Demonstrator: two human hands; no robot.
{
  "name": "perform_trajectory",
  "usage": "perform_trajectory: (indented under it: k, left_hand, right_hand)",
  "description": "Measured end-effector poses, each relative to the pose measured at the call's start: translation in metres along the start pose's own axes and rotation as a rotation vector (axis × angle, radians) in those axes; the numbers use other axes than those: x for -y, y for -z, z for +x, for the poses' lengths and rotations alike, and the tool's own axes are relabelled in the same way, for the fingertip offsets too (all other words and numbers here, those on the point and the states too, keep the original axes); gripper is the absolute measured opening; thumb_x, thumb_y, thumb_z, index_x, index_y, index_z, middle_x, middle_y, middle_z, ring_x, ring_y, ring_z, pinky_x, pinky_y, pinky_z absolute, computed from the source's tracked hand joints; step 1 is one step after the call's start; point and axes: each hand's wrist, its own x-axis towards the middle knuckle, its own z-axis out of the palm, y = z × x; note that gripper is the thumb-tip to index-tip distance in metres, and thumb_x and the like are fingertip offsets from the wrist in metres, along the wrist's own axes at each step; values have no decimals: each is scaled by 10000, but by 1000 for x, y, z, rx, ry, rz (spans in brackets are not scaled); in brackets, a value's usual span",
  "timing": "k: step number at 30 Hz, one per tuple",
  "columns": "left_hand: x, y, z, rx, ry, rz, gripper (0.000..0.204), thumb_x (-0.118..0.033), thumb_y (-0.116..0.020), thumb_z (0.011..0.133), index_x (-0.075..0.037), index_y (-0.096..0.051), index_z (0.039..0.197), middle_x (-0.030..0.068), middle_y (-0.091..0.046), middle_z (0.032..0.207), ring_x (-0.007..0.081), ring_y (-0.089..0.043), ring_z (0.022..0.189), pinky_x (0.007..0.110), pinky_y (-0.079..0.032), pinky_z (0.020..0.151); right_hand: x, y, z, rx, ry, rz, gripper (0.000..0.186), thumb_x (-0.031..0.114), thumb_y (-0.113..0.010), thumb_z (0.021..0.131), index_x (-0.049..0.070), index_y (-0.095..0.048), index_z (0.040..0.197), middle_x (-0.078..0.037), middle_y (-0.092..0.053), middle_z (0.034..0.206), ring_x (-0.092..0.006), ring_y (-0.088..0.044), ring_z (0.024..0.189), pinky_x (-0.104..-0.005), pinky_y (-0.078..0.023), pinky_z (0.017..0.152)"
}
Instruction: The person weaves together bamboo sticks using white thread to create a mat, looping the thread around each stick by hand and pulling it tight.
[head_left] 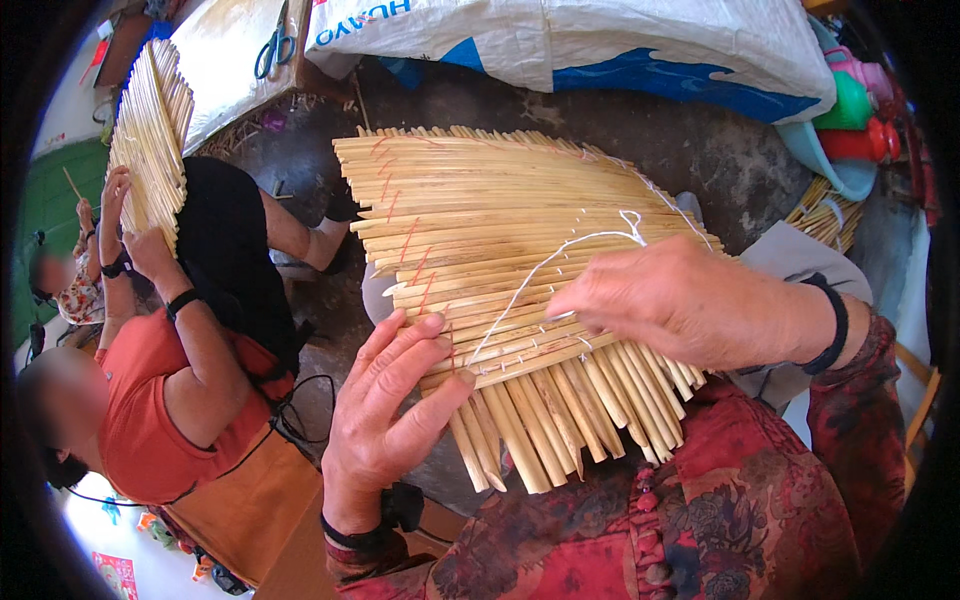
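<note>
A fan-shaped panel of pale stalks lies across my lap, its stalks side by side and stitched with rows of red and white thread. My left hand grips the panel's left edge, with the thumb and fingertips on the stalks. Over the panel's lower middle, my right hand is closed in a pinch on a thin, shiny needle, mostly hidden by the fingers. White thread rises in a loose arc from the stitching near my left thumb to a small loop above my right hand.
At left, a seated person in an orange top holds a similar stalk panel; another person sits beyond. Dark-handled scissors lie on a table by a white and blue sack. A light-blue basin and a stalk bundle are at right.
</note>
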Motion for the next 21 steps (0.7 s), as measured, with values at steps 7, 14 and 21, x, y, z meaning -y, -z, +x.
perform_trajectory:
  k: [7,14,21]
  left_hand:
    - [4,-12,-12,-115,-22,-34,202,-21,-674,679,-75,-638,870,103,-600,1020,291,-581,1077,473,-451,940]
    - [3,-21,-17,-218,-22,-54,171,-7,-674,713,-45,-614,868,124,-598,1026,319,-570,1087,502,-447,943]
    - [6,-30,-22,-302,1,-77,268,0,-742,654,-8,-571,860,125,-600,1019,320,-573,1081,501,-452,941]
  right_hand:
    - [12,-16,18,92,-15,-62,92,109,-530,823,21,-539,850,-202,-584,719,-351,-608,730,-414,-488,620]
    - [5,-30,27,-66,313,-297,93,118,-558,717,56,-532,781,-89,-535,739,-278,-591,728,-369,-504,612]
    - [8,-35,33,43,294,-163,70,108,-545,727,55,-529,769,-92,-542,737,-276,-592,721,-375,-499,608]
